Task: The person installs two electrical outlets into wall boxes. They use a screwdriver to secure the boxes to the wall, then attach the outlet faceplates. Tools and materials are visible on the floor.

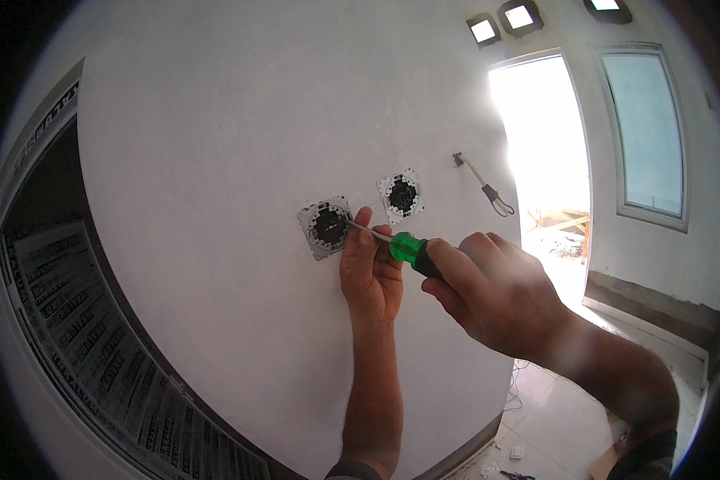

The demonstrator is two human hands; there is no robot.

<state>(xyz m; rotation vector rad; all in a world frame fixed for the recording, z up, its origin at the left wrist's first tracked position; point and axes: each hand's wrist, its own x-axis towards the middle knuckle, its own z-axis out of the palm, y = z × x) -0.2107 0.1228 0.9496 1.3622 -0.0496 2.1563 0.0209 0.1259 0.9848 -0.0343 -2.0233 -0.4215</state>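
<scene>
My right hand [496,292] is closed around the green and black handle of a screwdriver [406,247]. Its thin shaft runs leftward to the wall socket insert [325,227], a black round body in a metal mounting frame. The tip meets the right side of that insert; the exact contact is too small to make out. My left hand [370,276] is raised beside the insert, its fingers closed about the shaft near the tip. Up and to the right, a second socket insert [401,197] of the same kind sits in the wall, its cover absent.
Further right, a cable [476,174] with a dark taped end hangs from a wall hole. A dark framed panel [80,304] stands at the left. To the right are a bright doorway [540,136] and a window [644,132]. Small items, including a white piece [518,453], lie on the tiled floor.
</scene>
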